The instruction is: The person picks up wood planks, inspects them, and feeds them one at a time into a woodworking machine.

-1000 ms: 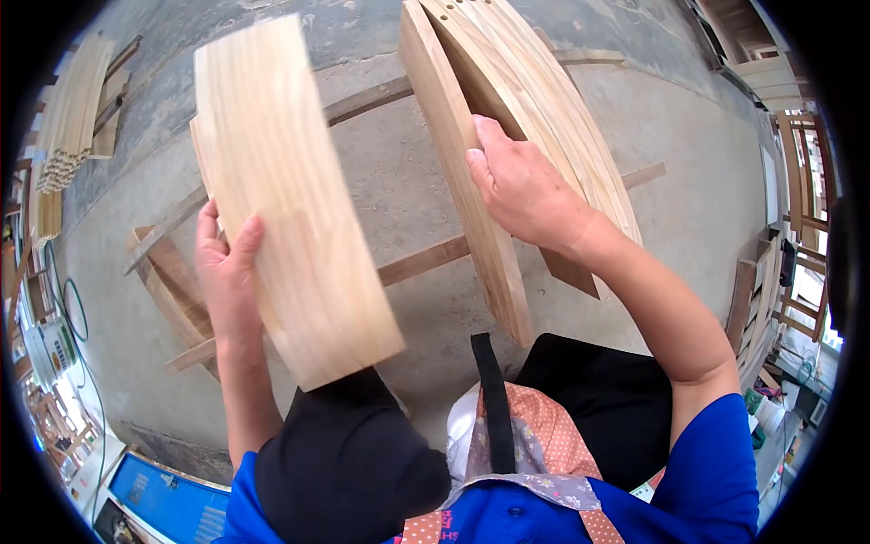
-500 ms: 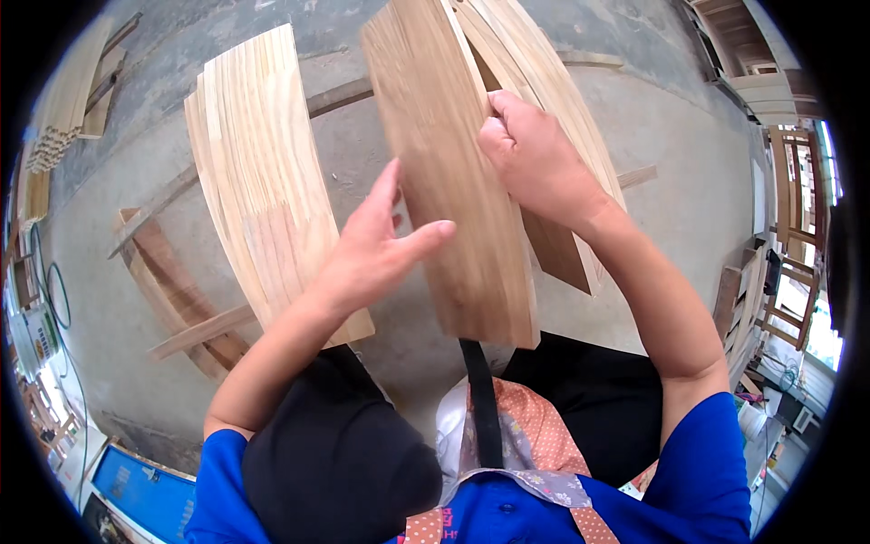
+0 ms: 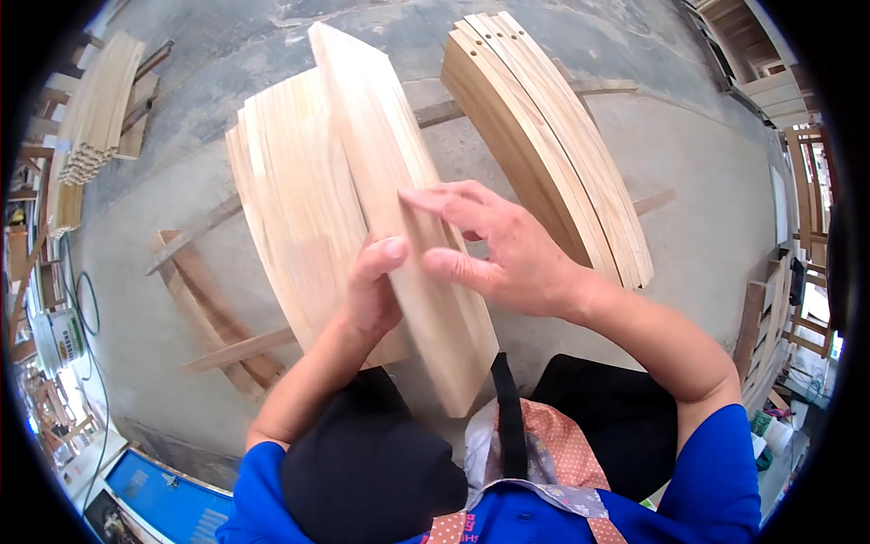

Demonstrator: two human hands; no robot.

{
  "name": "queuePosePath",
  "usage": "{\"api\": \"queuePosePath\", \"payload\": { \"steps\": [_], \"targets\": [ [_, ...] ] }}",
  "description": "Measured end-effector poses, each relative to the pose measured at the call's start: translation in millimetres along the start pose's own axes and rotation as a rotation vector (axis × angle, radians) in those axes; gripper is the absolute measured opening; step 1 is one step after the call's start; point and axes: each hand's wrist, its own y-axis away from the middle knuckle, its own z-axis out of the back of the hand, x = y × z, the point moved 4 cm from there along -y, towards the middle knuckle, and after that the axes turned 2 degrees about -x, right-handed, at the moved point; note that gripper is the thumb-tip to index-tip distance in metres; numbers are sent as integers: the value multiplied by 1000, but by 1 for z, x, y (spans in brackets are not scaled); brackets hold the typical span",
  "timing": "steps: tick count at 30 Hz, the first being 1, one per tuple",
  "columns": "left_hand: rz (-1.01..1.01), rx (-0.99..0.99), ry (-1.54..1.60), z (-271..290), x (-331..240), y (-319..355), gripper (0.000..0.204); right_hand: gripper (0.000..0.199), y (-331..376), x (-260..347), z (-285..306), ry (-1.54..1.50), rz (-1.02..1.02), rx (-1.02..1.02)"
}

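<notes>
A long, pale wooden board is tilted over the left stack, slightly blurred along its length. My left hand grips its left edge, the thumb up against the wood and the other fingers mostly hidden behind. My right hand reaches over from the right with fingers stretched apart, fingertips at the board's surface. Under and left of the board lies a stack of pale boards placed side by side. To the right stands a group of curved boards on edge, with small round holes at the far end.
Wooden strips lie under the stacks on the concrete floor. A low wooden frame is at the left, beyond it a green hose and piled lumber. A blue panel is at the lower left.
The board has swung left from beside the curved boards to over the left stack and turned. My left hand has closed on it; my right hand has loosened from a fist to spread fingers.
</notes>
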Motion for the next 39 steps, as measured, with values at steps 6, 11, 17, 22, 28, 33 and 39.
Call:
{"api": "queuePosePath", "payload": {
  "steps": [6,11,17,22,28,33,39],
  "targets": [
    [-132,57,214,-2,-8,2,93,58,1,-13,5,36,-212,-91],
    [-128,-127,216,31,-16,10,94,52,-4,-23,-3,-428,-426,120],
    [-162,-199,187,26,-19,12,89,43,-6,-22,-1,-462,-485,137],
    [-119,-226,240,32,-14,12,87,40,-10,-23,3,-449,-436,104],
    [-72,-315,-51,57,-13,8,69,41,-12,-19,11,-416,-278,70],
    [-99,-298,61,33,-18,11,60,40,-12,15,12,-473,-296,55],
    [-214,-351,-201,49,-37,20,55,51,-9,8,9,-586,-459,98]
  ]
}}
